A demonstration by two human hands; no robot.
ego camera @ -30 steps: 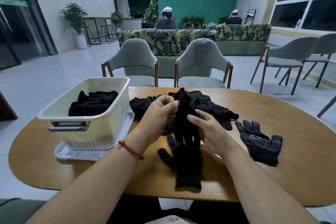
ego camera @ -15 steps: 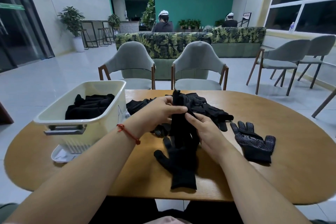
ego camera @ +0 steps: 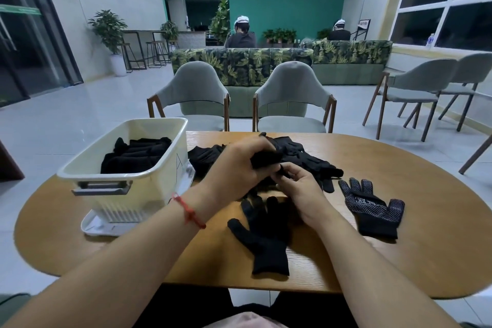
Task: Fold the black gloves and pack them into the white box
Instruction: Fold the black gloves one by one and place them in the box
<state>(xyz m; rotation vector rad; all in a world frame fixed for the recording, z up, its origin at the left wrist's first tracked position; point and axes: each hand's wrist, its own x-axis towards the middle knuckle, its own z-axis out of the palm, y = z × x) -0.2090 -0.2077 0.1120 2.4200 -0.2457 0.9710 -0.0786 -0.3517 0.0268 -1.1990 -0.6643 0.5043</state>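
Note:
A pair of black gloves (ego camera: 266, 237) hangs from both hands down onto the wooden table (ego camera: 439, 234). My left hand (ego camera: 234, 168) grips its upper part, bent over sideways. My right hand (ego camera: 298, 186) pinches the fabric just below that bend. A white box (ego camera: 127, 194) stands at the left and holds several folded black gloves (ego camera: 135, 154). Behind my hands lies a heap of loose black gloves (ego camera: 306, 157). One dotted black glove (ego camera: 372, 208) lies flat to the right.
The box sits on its white lid (ego camera: 103, 226). Two grey chairs (ego camera: 290, 96) stand at the table's far side, more chairs at the right. Two people sit beyond a leaf-patterned sofa (ego camera: 250, 66).
The upright top of the held gloves has been bent over and down toward the right. Both hands have moved lower and closer together around the fold.

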